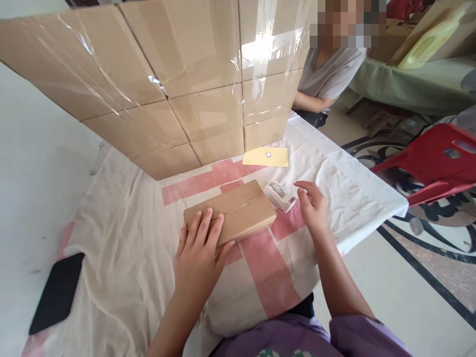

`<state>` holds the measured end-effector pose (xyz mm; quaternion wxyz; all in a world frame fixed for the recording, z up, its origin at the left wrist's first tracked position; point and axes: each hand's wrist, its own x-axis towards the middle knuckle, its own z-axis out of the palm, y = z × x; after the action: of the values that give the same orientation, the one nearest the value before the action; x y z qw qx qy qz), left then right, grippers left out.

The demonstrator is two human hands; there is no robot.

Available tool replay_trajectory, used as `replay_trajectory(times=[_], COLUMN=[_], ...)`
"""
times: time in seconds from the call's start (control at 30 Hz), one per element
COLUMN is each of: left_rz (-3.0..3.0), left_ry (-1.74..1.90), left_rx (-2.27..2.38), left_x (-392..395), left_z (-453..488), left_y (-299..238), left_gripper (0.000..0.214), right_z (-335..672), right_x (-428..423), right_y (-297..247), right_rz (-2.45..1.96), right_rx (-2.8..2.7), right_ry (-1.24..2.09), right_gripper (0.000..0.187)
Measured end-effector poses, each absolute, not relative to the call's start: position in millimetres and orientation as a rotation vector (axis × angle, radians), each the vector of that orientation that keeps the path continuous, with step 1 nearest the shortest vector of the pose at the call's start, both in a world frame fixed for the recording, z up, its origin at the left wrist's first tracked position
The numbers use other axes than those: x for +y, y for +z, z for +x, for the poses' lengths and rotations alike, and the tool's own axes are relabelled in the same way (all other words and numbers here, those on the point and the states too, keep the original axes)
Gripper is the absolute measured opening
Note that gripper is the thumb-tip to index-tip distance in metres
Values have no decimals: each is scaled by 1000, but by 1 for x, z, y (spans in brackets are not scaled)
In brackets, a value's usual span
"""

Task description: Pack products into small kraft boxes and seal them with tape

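Brown cardboard box (247, 204), closed and oblong, lies flat on the white-and-pink patched cloth (357, 183) in front of the wearer. Left hand (199, 243): fingers spread, palm down over the box's near left part, thumb along the near edge; it grips nothing closed, and the light press probably serves to steady the box. Right hand (314, 207): raised to the right of the box, fingers loosely curled, thumb and forefinger tips close together; cannot tell whether anything thin sits between them.

White plastic tape dispenser with a clear roll (281, 197) stands just beside the box's right end, between box and right hand, presumably for easy reach; contact with the box uncertain. Yellow flat paper piece (256, 157) lies behind it, bearing a small pale square (268, 154). Tall wall of brown cardboard boxes (208, 94), strapped with shiny clear tape, stands at the back; the tape likely holds it together.

Counts: hands of the wearer, two; loose box, one; dispenser, one; yellow piece, one; box faces in the wall, nine visible; black flat slab (55, 292), one, at left; red plastic chair (442, 163), one, at right.
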<state>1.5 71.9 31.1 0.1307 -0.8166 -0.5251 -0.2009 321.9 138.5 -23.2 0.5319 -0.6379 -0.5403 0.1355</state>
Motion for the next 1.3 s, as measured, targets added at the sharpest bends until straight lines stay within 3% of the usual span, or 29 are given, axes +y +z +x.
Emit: replay_trajectory(times=[0.13,0.5,0.87,1.07,1.3], left_rz=[-2371,-2343,-2337,-2344,-2351], left_ry=[-581,-618,-575,-564,-578], left_rx=[-1529,-1544,-1608,-1638,-1663], left_x=[73,67,63,60,60], left_z=[2,6,7,8,8], left_y=[30,25,24,24,22], left_gripper=[55,55,57,58,59], right_z=[351,357,342,339,334], right_x=[146,189,199,191,177], right_y=[-20,11,46,56,48], right_rz=[-1828,-2020,-2210,-2144,-2072], right_rx=[-1391,-1706,-1840,-1585,-1278], right_ry=[645,1266,1311,1452,1474], right_gripper=[27,31,33,16,29])
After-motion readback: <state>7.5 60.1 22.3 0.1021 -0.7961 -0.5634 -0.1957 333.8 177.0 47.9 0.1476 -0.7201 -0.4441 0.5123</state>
